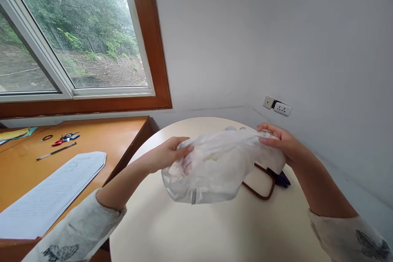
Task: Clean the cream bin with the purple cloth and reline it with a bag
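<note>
A translucent white plastic bag (215, 168) is stretched sideways above the round cream table (184, 229). Something pale and pinkish shows faintly through its left part; I cannot make out what it is. My left hand (168, 153) pinches the bag's upper left edge between thumb and fingers. At the other end, my right hand (281, 141) grips the gathered right part of the bag. Behind and below the bag's right side lies a brown rounded frame-like handle (266, 196), partly covered. A dark blue item (281, 178) sits beside it, mostly hidden.
To the left stands a wooden desk (123, 131) with a stack of papers (61, 192), a black pen (57, 151), keys (66, 138) and coloured folders (18, 135). A window (98, 41) is above it. Wall sockets (282, 109) are at the back right.
</note>
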Action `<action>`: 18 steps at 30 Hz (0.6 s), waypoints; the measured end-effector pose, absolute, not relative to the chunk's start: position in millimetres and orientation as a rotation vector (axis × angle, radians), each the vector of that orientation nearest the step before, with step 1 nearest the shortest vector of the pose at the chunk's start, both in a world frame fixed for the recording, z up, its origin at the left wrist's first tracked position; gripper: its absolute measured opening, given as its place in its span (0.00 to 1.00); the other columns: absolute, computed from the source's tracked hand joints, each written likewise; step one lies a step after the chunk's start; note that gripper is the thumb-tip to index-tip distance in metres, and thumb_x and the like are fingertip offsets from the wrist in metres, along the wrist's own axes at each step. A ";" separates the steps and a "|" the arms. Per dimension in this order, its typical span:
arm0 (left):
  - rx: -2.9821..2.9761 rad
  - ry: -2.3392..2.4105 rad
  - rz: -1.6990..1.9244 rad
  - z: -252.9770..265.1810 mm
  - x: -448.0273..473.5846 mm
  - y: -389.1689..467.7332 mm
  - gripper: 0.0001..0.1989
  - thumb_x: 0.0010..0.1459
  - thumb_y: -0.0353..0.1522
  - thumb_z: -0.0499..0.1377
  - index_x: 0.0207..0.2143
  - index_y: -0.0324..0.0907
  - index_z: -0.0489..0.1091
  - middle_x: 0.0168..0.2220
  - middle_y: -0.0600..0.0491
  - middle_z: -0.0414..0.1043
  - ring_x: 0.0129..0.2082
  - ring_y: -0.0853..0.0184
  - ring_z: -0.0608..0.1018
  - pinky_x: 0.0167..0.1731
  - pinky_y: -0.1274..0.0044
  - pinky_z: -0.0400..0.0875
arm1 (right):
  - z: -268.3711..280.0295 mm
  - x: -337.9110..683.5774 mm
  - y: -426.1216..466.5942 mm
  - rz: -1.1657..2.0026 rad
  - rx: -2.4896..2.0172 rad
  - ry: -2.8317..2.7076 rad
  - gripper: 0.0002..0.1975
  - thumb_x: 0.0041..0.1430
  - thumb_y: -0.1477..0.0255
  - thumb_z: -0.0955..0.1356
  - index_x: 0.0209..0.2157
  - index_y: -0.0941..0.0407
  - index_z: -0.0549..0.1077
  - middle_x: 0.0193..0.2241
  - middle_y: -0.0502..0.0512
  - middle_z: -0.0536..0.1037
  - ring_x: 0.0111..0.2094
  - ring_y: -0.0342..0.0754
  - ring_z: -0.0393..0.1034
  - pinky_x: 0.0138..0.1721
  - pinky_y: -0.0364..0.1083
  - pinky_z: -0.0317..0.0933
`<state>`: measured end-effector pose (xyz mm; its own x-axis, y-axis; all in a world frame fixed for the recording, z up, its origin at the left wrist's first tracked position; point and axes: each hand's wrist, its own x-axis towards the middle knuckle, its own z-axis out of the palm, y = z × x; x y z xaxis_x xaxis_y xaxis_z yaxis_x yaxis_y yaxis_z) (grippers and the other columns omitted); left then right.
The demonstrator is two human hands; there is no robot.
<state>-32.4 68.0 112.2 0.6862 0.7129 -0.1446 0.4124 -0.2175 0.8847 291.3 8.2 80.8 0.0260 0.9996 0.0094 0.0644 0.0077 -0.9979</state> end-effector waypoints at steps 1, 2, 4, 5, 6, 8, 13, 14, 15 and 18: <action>1.799 0.927 0.397 107.6 -30.3 73.6 0.16 0.53 0.46 0.54 0.29 0.42 0.65 0.20 0.57 0.68 0.20 0.69 0.69 0.20 0.80 0.62 | 76.9 293.5 17.4 1.152 -1.228 -1.158 0.21 0.43 0.65 0.72 0.41 0.49 0.66 0.27 0.48 0.72 0.23 0.43 0.67 0.21 0.41 0.61; 1.751 0.971 0.436 101.9 -27.7 80.9 0.16 0.52 0.46 0.54 0.29 0.42 0.64 0.18 0.58 0.67 0.18 0.70 0.68 0.18 0.80 0.60 | 72.5 295.0 28.0 1.149 -1.208 -1.105 0.24 0.43 0.66 0.72 0.44 0.48 0.65 0.26 0.47 0.72 0.23 0.43 0.67 0.21 0.41 0.61; 1.651 1.079 0.542 88.2 -22.0 98.8 0.15 0.51 0.45 0.56 0.28 0.42 0.63 0.16 0.59 0.63 0.15 0.72 0.66 0.15 0.81 0.57 | 62.6 295.6 52.0 1.129 -1.226 -1.072 0.29 0.43 0.67 0.71 0.49 0.48 0.63 0.25 0.48 0.71 0.23 0.44 0.67 0.21 0.41 0.61; 1.599 1.118 0.628 80.5 -19.2 108.7 0.15 0.50 0.44 0.57 0.28 0.41 0.64 0.17 0.59 0.63 0.16 0.73 0.66 0.15 0.82 0.57 | 57.1 294.8 64.7 1.109 -1.264 -1.091 0.30 0.43 0.68 0.70 0.50 0.48 0.62 0.25 0.48 0.72 0.22 0.44 0.67 0.21 0.42 0.60; 1.540 1.156 0.692 72.5 -16.6 118.4 0.14 0.49 0.43 0.58 0.28 0.41 0.64 0.19 0.59 0.64 0.17 0.73 0.67 0.16 0.82 0.58 | 51.1 293.6 77.4 1.063 -1.325 -1.124 0.30 0.43 0.68 0.70 0.51 0.49 0.62 0.25 0.49 0.72 0.22 0.45 0.67 0.21 0.42 0.60; 1.486 1.195 0.727 56.2 -13.0 136.1 0.13 0.50 0.42 0.57 0.29 0.41 0.64 0.21 0.58 0.65 0.20 0.73 0.69 0.18 0.83 0.60 | 37.7 290.5 101.0 0.922 -1.498 -1.220 0.29 0.45 0.69 0.68 0.51 0.49 0.61 0.28 0.51 0.73 0.25 0.46 0.69 0.23 0.43 0.61; 1.383 1.271 0.716 17.6 -13.1 159.3 0.15 0.50 0.41 0.56 0.33 0.38 0.65 0.26 0.53 0.69 0.24 0.69 0.73 0.20 0.81 0.63 | -0.3 285.6 136.7 0.726 -1.776 -1.368 0.27 0.41 0.72 0.68 0.47 0.52 0.64 0.38 0.57 0.73 0.35 0.51 0.69 0.32 0.47 0.62; 1.368 1.288 0.702 10.6 -14.0 160.0 0.15 0.49 0.41 0.56 0.33 0.38 0.66 0.26 0.52 0.70 0.24 0.69 0.73 0.20 0.81 0.63 | -7.3 285.2 138.7 0.711 -1.804 -1.397 0.26 0.39 0.73 0.69 0.45 0.53 0.65 0.38 0.57 0.73 0.36 0.52 0.69 0.33 0.47 0.61; 1.358 1.304 0.683 3.9 -15.0 159.5 0.15 0.48 0.40 0.56 0.33 0.37 0.66 0.25 0.51 0.70 0.24 0.69 0.73 0.20 0.80 0.63 | -13.9 284.8 138.9 0.703 -1.826 -1.434 0.25 0.39 0.74 0.69 0.43 0.52 0.66 0.38 0.56 0.73 0.37 0.52 0.68 0.35 0.47 0.61; 1.358 1.337 0.589 -13.1 -19.1 152.1 0.14 0.43 0.38 0.60 0.29 0.37 0.67 0.23 0.51 0.70 0.23 0.67 0.73 0.19 0.80 0.63 | -29.7 283.1 133.1 0.713 -1.852 -1.561 0.18 0.38 0.75 0.70 0.36 0.53 0.70 0.34 0.55 0.75 0.37 0.53 0.68 0.36 0.47 0.59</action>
<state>-19.1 152.1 -13.1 0.2430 0.9130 -0.3276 0.3750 0.2231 0.8998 283.1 133.1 -29.7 0.1615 0.9867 -0.0184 0.6601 -0.1219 -0.7412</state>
